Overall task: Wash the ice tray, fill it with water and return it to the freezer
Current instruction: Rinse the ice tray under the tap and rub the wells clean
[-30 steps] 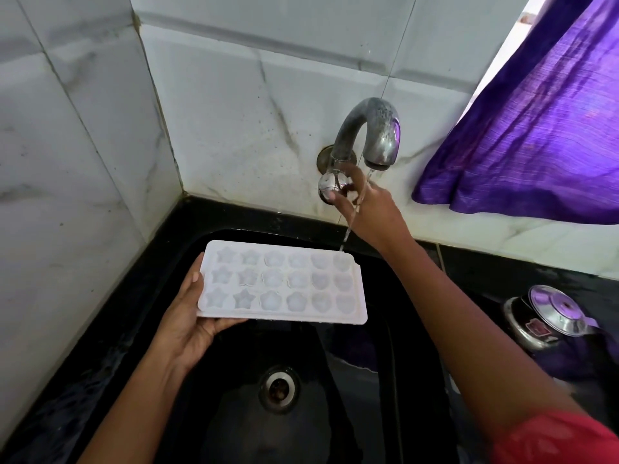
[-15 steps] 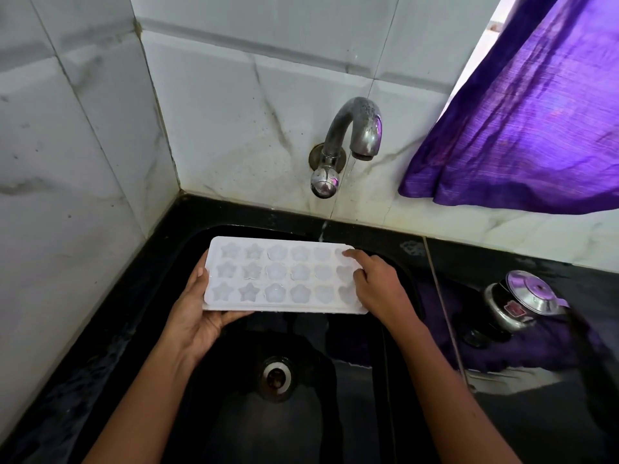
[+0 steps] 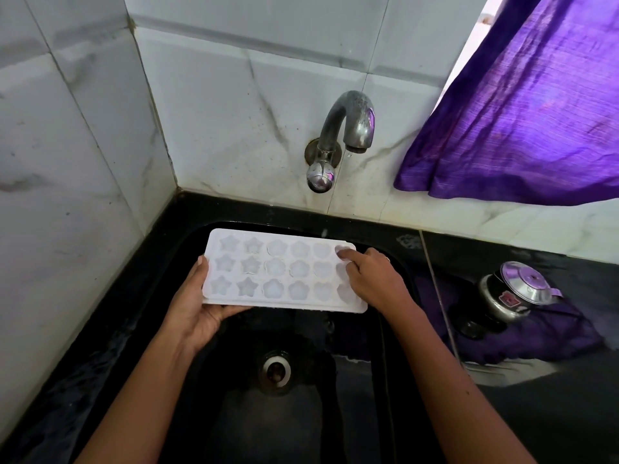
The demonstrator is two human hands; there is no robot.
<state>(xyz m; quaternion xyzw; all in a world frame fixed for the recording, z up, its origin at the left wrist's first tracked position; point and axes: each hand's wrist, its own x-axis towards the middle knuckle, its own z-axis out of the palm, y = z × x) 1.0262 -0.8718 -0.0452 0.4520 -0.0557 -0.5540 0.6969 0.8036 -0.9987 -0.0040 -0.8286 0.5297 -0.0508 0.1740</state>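
Note:
A white ice tray with star and flower shaped cells is held level over the black sink. My left hand grips its left end from below, thumb on the rim. My right hand holds its right end, with fingers lying over the right-hand cells. The metal tap juts from the tiled wall above the tray's far right corner, and only a few drops fall from its spout. The freezer is out of view.
The sink drain lies below the tray. A steel pressure cooker stands on the black counter at the right. A purple curtain hangs at the upper right. Marble tiles close the left and back sides.
My right hand left the tap knob and came down onto the tray's right end. The water stream has stopped, leaving only drops. The tray stays held by my left hand.

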